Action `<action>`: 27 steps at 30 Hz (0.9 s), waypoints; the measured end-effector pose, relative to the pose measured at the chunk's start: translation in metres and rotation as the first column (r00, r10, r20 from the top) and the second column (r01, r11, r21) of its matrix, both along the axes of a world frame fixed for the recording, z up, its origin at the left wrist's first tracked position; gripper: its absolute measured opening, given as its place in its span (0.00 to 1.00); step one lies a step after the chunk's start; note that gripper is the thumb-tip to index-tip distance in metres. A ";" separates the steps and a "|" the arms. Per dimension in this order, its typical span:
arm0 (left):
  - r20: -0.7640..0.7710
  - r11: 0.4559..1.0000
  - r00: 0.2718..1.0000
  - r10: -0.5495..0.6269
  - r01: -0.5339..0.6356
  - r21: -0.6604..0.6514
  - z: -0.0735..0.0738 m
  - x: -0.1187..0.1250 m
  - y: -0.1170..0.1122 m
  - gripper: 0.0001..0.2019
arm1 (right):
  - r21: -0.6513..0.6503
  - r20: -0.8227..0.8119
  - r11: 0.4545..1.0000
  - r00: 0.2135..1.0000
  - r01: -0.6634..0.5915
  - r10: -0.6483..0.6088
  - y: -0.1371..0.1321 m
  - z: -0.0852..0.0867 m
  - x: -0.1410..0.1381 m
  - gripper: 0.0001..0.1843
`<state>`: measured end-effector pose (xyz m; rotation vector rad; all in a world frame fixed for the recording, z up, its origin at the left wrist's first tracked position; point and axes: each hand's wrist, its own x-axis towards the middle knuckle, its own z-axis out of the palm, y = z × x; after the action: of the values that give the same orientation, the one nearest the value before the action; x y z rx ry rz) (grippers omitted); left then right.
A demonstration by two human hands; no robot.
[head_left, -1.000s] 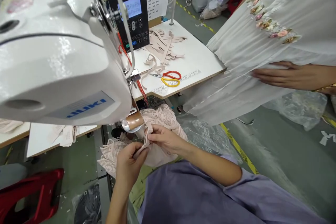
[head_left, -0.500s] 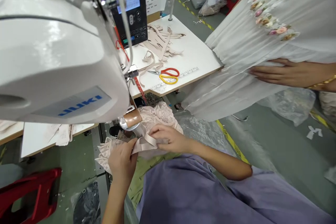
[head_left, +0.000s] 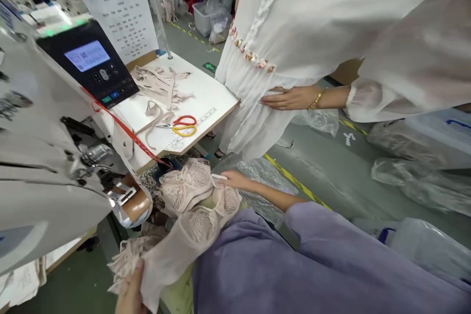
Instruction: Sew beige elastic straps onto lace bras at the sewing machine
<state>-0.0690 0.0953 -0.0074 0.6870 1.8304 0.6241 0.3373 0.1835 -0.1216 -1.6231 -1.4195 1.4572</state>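
Note:
A pale beige bra (head_left: 172, 245) with lacy cups is stretched out below the sewing machine, over my lap. Its wide mesh band end is pinched in my left hand (head_left: 131, 290), low in the view; some of those fingers are behind the fabric. Farther up and to the right, my right hand (head_left: 235, 180) is closed on a narrow pale strap of the bra near a cup. More beige lace pieces (head_left: 187, 181) are bunched behind the bra, and ruffled ones (head_left: 127, 257) lie beside my left hand.
The sewing machine head (head_left: 47, 186) fills the left, with its control panel (head_left: 88, 64) behind. Red-and-yellow scissors (head_left: 185, 126) and cut straps (head_left: 158, 83) rest on the white table (head_left: 209, 88). A person in white stands at right, a hand (head_left: 290, 98) against the dress.
My hands have moved apart, left hand down and left, spreading the bra that was gathered at the machine's arm. The view has swung right, and the machine now sits farther left.

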 end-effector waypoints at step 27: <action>0.174 0.857 0.880 -0.441 0.356 0.372 0.013 0.127 0.055 0.17 | 0.067 -0.505 0.985 0.845 -0.161 0.173 -0.027 0.101 -0.088 0.25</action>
<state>0.0576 0.1506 0.0056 1.1272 1.2974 0.7061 0.2491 0.1567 -0.0210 -0.9984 -1.2741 1.7955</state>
